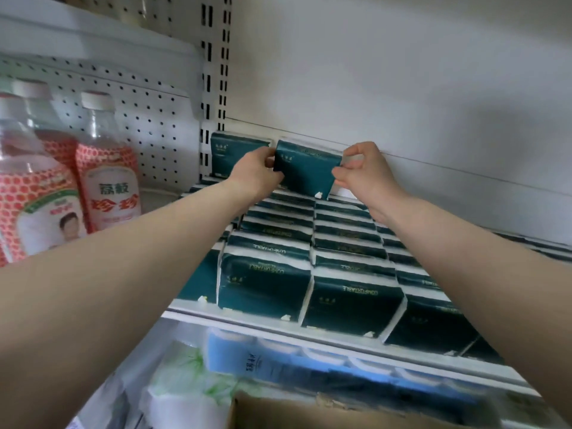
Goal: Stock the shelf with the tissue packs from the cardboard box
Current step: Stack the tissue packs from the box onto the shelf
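Cardboard box [325,408] rim cuts across the bottom of the view, below and nearer than the held tissue pack [305,171]. That dark green pack is far back on the shelf [247,325], close to the white back wall [402,88]. It is tilted, with its lower edge resting on the rows of packs [349,305] in front of it.

Both hands have it. The left hand [257,174] curls its fingers round the pack's left end. The right hand [365,178] pinches the right end between thumb and fingertips.

Just left of the held pack stands one more upright pack [235,153], against the slotted upright [216,72]. Only a narrow gap parts the two, and the left hand's fingers fill it. Above the held pack the wall is bare and the space is open. To its right the packs lie low along the wall.

From the held pack forward to the shelf's front lip, at least four columns of packs run side by side, packed edge to edge. An exact count is not possible.

Left of the held pack, past the upright, three red-labelled bottles [108,168] stand before a pegboard panel [148,113]. Below it, on the lower shelf, lie a blue pack [247,357] and white-and-green wrapped rolls [185,382].
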{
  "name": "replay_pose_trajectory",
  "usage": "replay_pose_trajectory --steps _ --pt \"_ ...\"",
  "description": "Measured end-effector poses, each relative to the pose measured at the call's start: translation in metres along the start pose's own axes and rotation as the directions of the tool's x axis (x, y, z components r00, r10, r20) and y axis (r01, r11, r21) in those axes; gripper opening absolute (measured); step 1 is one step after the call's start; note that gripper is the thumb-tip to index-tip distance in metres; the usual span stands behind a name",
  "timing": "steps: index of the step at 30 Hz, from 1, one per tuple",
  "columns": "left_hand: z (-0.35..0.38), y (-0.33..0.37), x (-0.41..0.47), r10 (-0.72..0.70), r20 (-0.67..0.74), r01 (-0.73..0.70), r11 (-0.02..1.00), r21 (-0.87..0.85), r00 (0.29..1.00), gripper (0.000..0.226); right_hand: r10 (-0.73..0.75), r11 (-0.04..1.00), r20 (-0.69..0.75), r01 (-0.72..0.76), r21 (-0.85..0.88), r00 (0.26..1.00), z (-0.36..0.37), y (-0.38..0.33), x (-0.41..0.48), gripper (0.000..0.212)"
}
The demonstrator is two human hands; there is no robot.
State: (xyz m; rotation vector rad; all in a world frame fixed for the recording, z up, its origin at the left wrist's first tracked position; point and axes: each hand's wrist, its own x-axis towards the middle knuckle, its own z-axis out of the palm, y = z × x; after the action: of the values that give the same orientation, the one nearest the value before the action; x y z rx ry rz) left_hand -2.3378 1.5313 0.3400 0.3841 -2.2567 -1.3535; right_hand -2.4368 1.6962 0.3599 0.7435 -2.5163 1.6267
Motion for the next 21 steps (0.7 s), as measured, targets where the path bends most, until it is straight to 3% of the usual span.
replay_pose_trajectory --steps 7,21 --pt "-0.001 -0.018 0.025 -0.014 0.009 0.013 1.0 0.024 1.0 0.04 -0.052 0.994 0.061 0.057 -0.092 0.997 0.022 0.004 0.026 0.031" --pt "0.004 -0.027 0.032 -0.067 -0.018 0.068 0.994 0.088 0.998 0.062 -0.043 0.984 0.115 0.062 -0.168 0.992 0.027 0.013 0.038 0.05"
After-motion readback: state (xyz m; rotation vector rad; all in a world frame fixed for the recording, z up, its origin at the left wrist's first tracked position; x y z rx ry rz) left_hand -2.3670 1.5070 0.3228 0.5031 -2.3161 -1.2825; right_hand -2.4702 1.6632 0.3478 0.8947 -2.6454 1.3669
